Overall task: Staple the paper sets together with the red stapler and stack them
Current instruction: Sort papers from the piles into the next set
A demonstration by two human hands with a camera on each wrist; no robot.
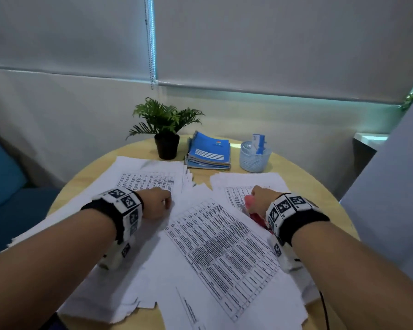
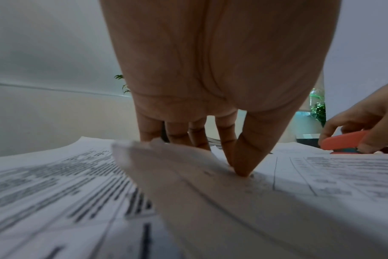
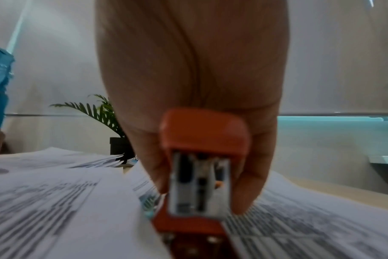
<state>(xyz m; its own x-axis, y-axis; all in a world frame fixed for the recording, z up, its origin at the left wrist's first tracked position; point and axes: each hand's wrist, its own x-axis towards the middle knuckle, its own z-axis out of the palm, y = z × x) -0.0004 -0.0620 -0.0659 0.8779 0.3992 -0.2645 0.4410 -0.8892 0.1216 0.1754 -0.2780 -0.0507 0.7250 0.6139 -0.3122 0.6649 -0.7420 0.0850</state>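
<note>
Gripping the red stapler (image 1: 250, 206) from above, the right hand (image 1: 262, 198) curls its fingers and thumb round the body, likely to bring it onto the top corner of the central paper set (image 1: 219, 246). The stapler rests on a second paper set (image 1: 248, 184), just right of the central one. Left of the stapler, the left hand (image 1: 156, 202) pinches a raised sheet edge (image 2: 166, 157) between thumb and fingers, probably to gather or square the pages. A third paper set (image 1: 150, 177) lies beyond that hand. The stapler's mouth is hidden by the right hand, so I cannot tell whether paper sits inside it. Both wrist views are blurred; the printed tables cannot be read. The left fingertips (image 2: 177, 135) are hidden behind the sheet.
</note>
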